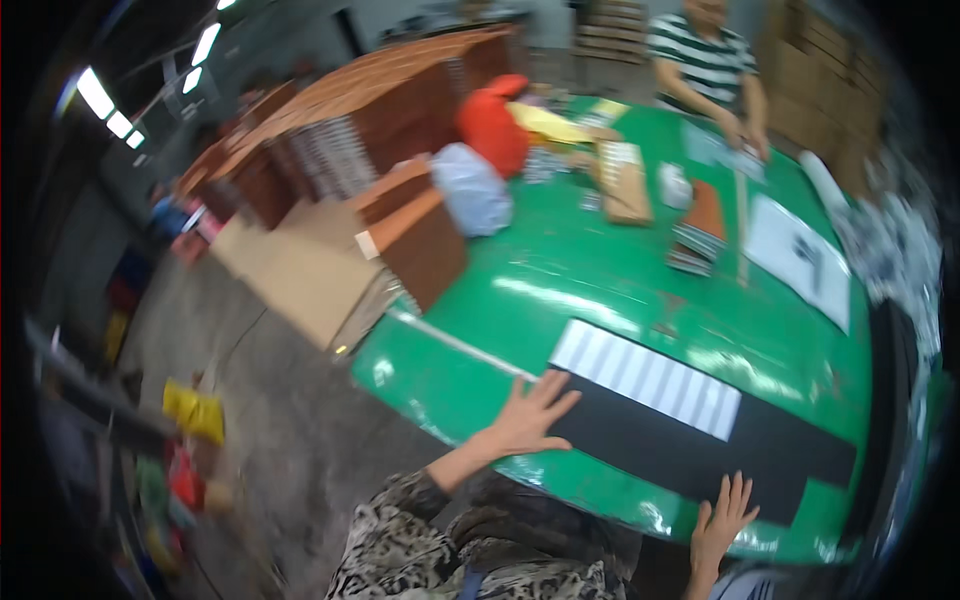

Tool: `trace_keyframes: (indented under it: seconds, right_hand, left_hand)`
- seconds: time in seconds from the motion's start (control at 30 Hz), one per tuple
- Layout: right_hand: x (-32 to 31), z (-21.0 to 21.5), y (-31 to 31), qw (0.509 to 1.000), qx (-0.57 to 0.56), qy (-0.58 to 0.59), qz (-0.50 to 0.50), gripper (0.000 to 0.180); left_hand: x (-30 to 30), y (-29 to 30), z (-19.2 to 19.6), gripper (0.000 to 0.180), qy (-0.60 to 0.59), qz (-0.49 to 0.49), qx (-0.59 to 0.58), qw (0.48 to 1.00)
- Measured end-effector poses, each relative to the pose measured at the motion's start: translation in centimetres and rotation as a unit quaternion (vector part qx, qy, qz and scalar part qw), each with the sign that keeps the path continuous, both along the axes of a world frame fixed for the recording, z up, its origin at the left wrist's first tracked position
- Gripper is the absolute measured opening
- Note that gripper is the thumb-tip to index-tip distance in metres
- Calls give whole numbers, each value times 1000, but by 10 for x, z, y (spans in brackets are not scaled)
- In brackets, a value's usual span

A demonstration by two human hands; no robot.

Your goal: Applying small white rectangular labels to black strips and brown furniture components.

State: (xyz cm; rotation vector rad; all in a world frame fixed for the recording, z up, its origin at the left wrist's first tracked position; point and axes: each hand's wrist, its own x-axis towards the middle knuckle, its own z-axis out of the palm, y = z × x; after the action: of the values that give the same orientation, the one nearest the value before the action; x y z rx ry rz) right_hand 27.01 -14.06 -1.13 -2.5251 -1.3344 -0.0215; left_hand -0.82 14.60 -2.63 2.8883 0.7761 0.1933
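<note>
A flat black sheet lies near the front edge of the green-covered table. On its far side rests a white panel with pale grey stripes. My left hand has its fingers spread, fingertips over the left end of the black sheet and close to the striped panel's corner. Over the sheet's near edge, further right, my right hand is stretched out with fingers apart. Neither hand holds anything. Whether the palms press on the sheet cannot be told.
Stacked brown boards stand at the table's left edge, beside a pale plastic bag and a red bag. Farther back lie a brown bundle, an orange-topped stack and a white sheet. Another person works across the table.
</note>
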Motion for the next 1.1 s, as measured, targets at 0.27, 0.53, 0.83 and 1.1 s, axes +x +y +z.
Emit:
trace_keyframes:
  seconds: [0.27,0.53,0.83,1.1]
  right_hand:
    - [-48,13,70,977,-161,76,118,59]
    - [-30,22,64,995,-19,52,85,42]
    - [-60,22,52,985,81,40,149,25]
    - [-70,57,60,943,265,129,154,23]
  left_hand:
    - [-35,-15,-11,86,-12,36,-80,996]
    - [-133,114,120,43,-312,287,264,866]
    - [-170,200,179,63,37,405,132,904]
    - [-94,109,162,60,-150,146,403,891]
